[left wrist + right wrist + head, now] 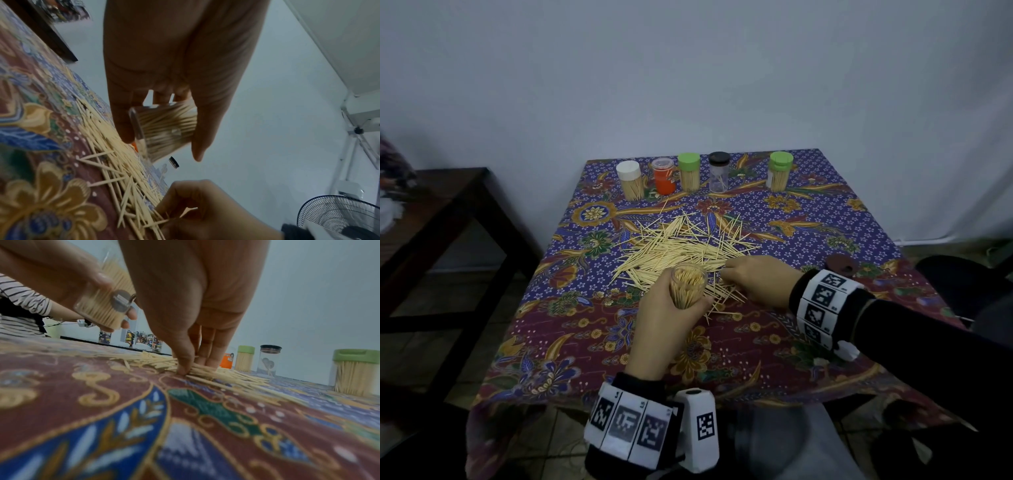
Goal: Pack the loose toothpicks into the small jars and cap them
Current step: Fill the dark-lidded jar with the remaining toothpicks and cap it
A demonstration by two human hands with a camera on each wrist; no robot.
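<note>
- Holding the open jar (687, 287) in my left hand (667, 329), fingers and thumb wrapped round its clear wall, I keep it lifted off the cloth just beside the near edge of the pile, so each pick-up has only a short way to go.
- That jar looks nearly full; its toothpicks stand packed and its mouth is tipped up toward me and uncapped, so I can feed more in.
- My right hand (756, 282) is down on the loose toothpicks (681, 245), thumb and fingertips (202, 361) pinching a small bundle against the tablecloth (722, 356); pressing low seems to be how I gather them parallel.
- The heap sprawls across the middle of the table, so I judge plenty of packing remains.
- Along the far edge stand five capped jars: white-lidded jar (631, 181), orange jar (664, 175), green-lidded jar (689, 172), a nearly empty black-lidded jar (719, 172), and another green-lidded jar (779, 171) toward the far right corner, parked clear of the work.
- A dark round lid (841, 266) near the right edge is probably this jar's cap.
</note>
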